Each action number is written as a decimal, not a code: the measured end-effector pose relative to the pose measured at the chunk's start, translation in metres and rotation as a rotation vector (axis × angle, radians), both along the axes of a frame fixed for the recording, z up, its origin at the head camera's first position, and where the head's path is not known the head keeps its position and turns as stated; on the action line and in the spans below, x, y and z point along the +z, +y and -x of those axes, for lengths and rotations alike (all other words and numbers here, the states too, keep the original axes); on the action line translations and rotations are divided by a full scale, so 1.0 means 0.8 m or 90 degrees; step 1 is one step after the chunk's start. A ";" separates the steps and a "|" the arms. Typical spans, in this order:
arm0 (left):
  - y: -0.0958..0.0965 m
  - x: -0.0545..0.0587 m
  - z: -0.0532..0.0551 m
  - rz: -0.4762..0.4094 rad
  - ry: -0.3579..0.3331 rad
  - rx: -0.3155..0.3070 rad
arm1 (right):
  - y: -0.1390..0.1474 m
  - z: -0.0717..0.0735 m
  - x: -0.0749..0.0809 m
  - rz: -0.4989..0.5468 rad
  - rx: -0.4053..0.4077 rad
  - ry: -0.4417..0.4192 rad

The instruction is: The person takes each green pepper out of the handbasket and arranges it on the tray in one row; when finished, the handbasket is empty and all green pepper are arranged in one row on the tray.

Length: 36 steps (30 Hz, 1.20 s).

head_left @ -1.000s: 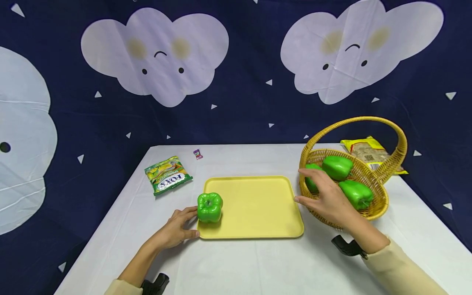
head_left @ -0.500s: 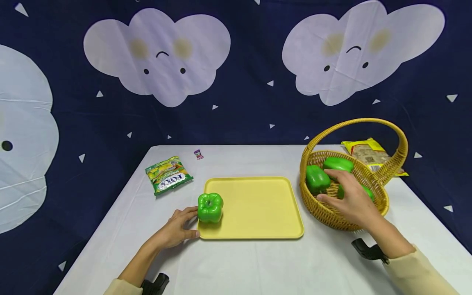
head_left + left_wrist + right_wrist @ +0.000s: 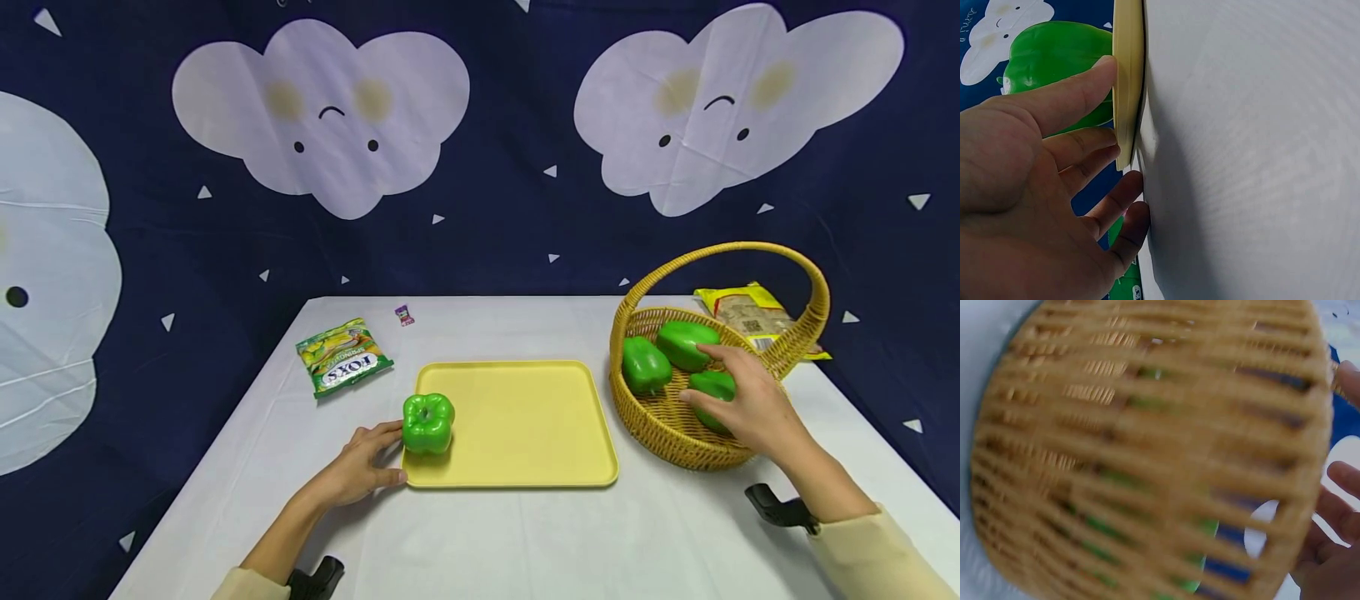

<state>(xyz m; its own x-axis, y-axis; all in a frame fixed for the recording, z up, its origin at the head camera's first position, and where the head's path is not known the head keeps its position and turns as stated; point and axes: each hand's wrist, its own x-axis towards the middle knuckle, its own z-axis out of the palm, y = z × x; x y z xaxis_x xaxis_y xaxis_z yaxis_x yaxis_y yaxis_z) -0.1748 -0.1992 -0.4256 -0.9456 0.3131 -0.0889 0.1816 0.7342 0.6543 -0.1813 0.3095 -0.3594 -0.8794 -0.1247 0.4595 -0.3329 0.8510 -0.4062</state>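
Observation:
My left hand (image 3: 358, 468) rests at the left edge of a yellow tray (image 3: 525, 425), thumb and fingertips touching its rim, fingers loosely bent. On the tray's left side stands a green bell pepper (image 3: 427, 423), seen in the left wrist view behind the thumb (image 3: 1075, 94). My right hand (image 3: 753, 408) hovers over a wicker basket (image 3: 675, 446), thumb and fingers spread above a green pepper (image 3: 712, 387) that it partly hides. Two more green peppers lie in the basket, a left pepper (image 3: 645, 365) and a back pepper (image 3: 686, 343). The basket's woven side fills the right wrist view.
A green FOX'S candy bag (image 3: 343, 357) lies at the back left, with a small wrapped sweet (image 3: 404, 315) beyond it. Behind the basket is a yellow-and-clear packet (image 3: 753, 312). The tall basket handle (image 3: 738, 247) arches over the peppers. White cloth (image 3: 510, 542) covers the table.
My right hand has moved right, from the basket's left rim to above the right pepper, uncovering the left pepper. The left hand, tray and its pepper have stayed put.

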 end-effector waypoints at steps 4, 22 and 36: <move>0.000 0.000 0.000 -0.002 0.003 -0.003 | 0.016 0.006 -0.003 0.001 0.001 -0.027; -0.001 -0.002 0.001 0.000 0.002 -0.002 | 0.064 0.017 -0.013 -0.025 0.042 -0.127; 0.001 0.000 0.000 -0.001 -0.005 0.004 | 0.076 0.022 -0.016 -0.104 0.069 -0.127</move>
